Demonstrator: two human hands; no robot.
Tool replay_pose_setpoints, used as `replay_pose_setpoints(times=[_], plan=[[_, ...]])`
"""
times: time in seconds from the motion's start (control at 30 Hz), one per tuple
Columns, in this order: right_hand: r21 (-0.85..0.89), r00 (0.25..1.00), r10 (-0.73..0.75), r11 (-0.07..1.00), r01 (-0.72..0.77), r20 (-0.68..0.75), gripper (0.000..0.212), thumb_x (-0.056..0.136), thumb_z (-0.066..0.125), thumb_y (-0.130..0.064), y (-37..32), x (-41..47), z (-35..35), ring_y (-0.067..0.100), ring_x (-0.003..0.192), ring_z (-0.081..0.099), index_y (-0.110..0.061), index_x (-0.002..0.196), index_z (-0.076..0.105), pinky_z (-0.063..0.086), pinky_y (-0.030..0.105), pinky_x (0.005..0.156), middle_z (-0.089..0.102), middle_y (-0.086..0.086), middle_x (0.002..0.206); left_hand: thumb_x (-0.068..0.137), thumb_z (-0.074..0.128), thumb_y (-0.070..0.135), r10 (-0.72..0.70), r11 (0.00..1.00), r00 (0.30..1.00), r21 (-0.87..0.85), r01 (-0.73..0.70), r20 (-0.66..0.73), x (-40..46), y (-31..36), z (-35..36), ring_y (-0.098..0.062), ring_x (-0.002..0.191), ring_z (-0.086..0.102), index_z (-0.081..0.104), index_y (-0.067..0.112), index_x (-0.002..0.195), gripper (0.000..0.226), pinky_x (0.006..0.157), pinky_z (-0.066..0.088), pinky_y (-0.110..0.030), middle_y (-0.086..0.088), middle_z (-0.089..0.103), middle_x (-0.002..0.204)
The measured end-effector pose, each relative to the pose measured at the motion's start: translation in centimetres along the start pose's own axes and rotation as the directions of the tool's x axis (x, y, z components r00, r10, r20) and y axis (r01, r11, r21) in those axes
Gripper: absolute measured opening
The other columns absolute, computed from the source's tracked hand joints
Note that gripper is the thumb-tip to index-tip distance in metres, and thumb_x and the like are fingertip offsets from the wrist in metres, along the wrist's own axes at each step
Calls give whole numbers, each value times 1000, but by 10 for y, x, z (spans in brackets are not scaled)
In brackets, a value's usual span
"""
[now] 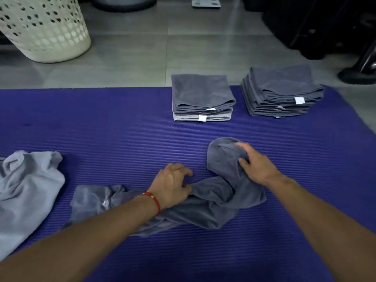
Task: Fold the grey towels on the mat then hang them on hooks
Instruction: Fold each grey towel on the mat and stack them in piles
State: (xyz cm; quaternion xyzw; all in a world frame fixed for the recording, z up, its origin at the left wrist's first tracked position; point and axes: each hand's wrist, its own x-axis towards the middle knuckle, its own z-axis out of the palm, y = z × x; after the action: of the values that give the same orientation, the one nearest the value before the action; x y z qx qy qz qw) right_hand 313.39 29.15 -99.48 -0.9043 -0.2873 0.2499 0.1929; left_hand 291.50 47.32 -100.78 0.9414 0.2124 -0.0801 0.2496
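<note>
Both arms outstretched: left hand (173, 184) and right hand (254, 161) each grip the crumpled towel (213, 200) on the mat (122, 129); basket (42, 29) far left, contents hidden.

A ribbed purple foam mat (122, 129) is spread over the grey tiled floor (132, 58). On it, two stacks of folded dark grey towels (201, 94) (282, 88) are seen at upper right, a crumpled dark grey towel (213, 200) at centre, and a rumpled pale grey towel (26, 190) at left.
</note>
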Motion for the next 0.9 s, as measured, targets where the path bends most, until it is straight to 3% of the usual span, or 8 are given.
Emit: replay_pose_setpoints(times=[0.17,0.27,0.4,0.47,0.6,0.73,0.8,0.9], plan=[[-110,967,-219,972,206,-132,34,99,59,-17,-20,-13,10,16,117,62,-26,130,66,51,28,97,67,-4,131,94,64,40,-180,845,983,-506,175,41,31,41,0,-12,122,57,60,23,134,43,101,46,-26,6,62,131],[155,933,-239,945,287,-269,18,96,66,-22,-36,-46,8,-9,100,59,-28,112,73,42,3,84,70,-21,112,93,66,43,-271,710,950,-634,308,159,40,45,5,-15,111,63,58,24,130,42,96,52,-30,7,64,115],[511,949,-61,831,220,-310,11,95,69,-28,-28,-67,-1,-2,102,66,-35,101,75,53,23,87,73,-19,104,82,78,34,-292,366,908,-842,395,299,42,44,24,-21,89,73,47,28,136,63,85,61,-46,-7,73,107],[560,967,22,819,128,-254,24,92,75,-26,-17,-67,-6,0,106,64,-43,109,72,56,30,90,70,-15,115,81,81,38,-278,384,923,-850,362,267,41,50,29,-21,94,72,40,36,136,68,85,61,-42,-5,70,112],[404,974,90,915,2,-210,29,87,80,-27,0,-63,-18,-6,89,65,-39,113,71,53,13,70,68,-17,104,73,86,48,-237,428,938,-839,335,253,46,72,29,-14,102,66,36,34,138,83,89,57,-34,1,65,116],[352,964,89,936,6,-252,6,87,79,-33,3,-60,-20,-4,79,66,-32,92,75,52,14,64,71,-12,90,66,81,65,-166,809,960,-524,264,227,54,89,37,-23,116,57,31,30,133,91,93,52,-41,2,50,129],[391,953,114,920,5,-280,4,90,77,-33,6,-58,-23,-1,81,66,-31,88,74,50,16,65,71,-10,90,74,77,55,-185,891,970,-390,233,156,59,89,43,-31,114,56,36,28,126,71,92,51,-46,-5,47,130],[511,909,206,859,8,-361,8,91,74,-31,19,-52,-32,13,93,66,-27,86,70,51,29,78,70,-1,101,86,69,33,-194,894,980,-405,191,35,65,79,41,-32,104,60,55,22,98,22,77,48,-36,-16,57,123]])
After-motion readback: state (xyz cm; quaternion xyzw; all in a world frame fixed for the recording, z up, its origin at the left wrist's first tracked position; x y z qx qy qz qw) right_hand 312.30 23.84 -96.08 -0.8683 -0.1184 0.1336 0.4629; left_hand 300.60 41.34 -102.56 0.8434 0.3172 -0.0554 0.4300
